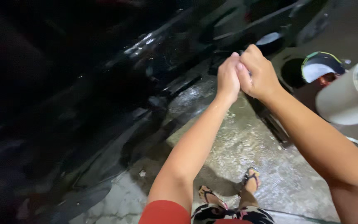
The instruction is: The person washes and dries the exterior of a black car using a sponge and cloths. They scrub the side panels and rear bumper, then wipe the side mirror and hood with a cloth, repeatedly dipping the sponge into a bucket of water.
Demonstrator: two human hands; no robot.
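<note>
A big black glossy vehicle (83, 83) takes the whole left and upper part of the view, its wet body going diagonally from the lower left to the upper right. Below it is the wet concrete ground (266, 157), shining with water. At the right edge a large white bucket (349, 97) stands, and just beside it, to the left, there is a dark round basin with a green rim (320, 65). Both bare arms reach forward from the bottom of the view, and the hands meet near the side of the vehicle. The left hand (228, 79) is clenched, and the right hand (258, 72) is closed against it, so the two hands are pressed together; if something is between them, it is hidden and I cannot tell what. At the bottom, the person's two feet in sandals (228, 188) stand on the wet ground, well below the hands.
</note>
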